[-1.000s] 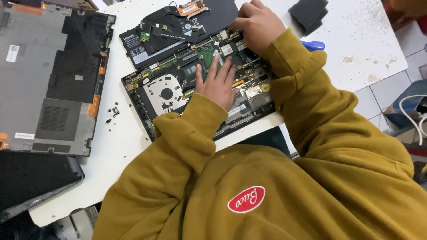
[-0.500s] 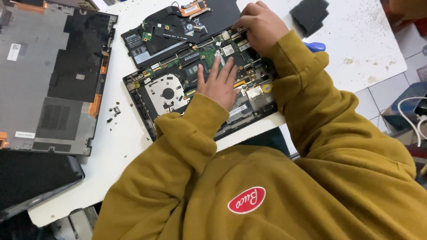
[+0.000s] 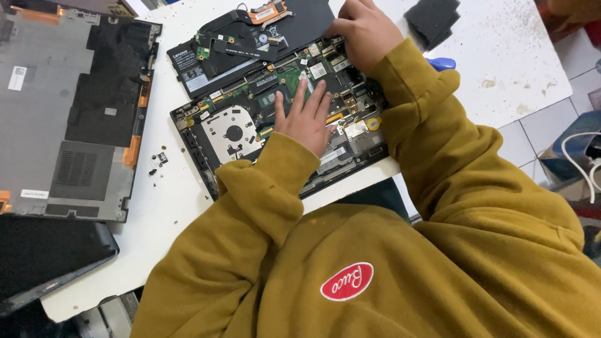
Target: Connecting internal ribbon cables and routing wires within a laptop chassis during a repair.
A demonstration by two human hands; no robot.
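An opened black laptop base (image 3: 195,153) lies on the white table (image 3: 501,62), showing its green board and round fan (image 3: 233,133). My left hand (image 3: 307,119) rests flat on the board beside the fan, fingers spread and holding nothing. My right hand (image 3: 366,31) is curled over the laptop's far right edge, next to a black part with copper heat pipes (image 3: 250,37). Its fingertips are hidden, so I cannot tell what it grips. Mustard sleeves cover both arms.
A grey and black bottom cover (image 3: 69,112) lies at the left, with small loose screws (image 3: 159,159) beside it. Another black device (image 3: 44,256) sits at the near left corner. Black foam pads (image 3: 432,19) and a blue handle (image 3: 442,63) lie behind my right arm.
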